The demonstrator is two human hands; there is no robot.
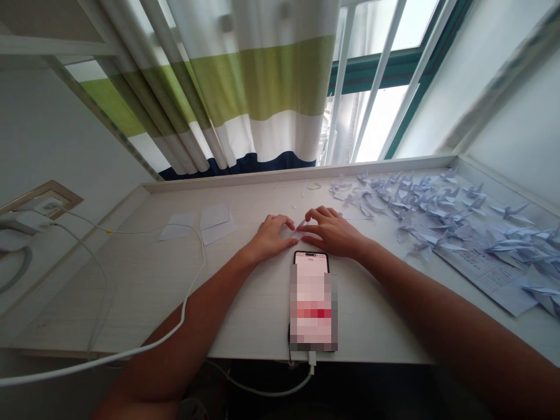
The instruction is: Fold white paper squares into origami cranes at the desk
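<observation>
Both hands rest on the white desk [245, 303] just beyond a phone. My left hand [272, 234] and my right hand [333, 231] meet over a small piece of pale paper [301, 228], fingers bent and pressing on it. Only a sliver of the paper shows between the fingertips. The phone [313, 303] lies flat near the desk's front edge, screen lit, with a white cable [188, 291] plugged into its near end.
Several folded pale paper cranes [420, 201] are scattered over the right half of the desk, some on a printed sheet [485, 271]. Flat paper squares [205, 224] lie at left. A wall socket with a charger [37, 210] is far left. A striped curtain [245, 93] and a window stand behind.
</observation>
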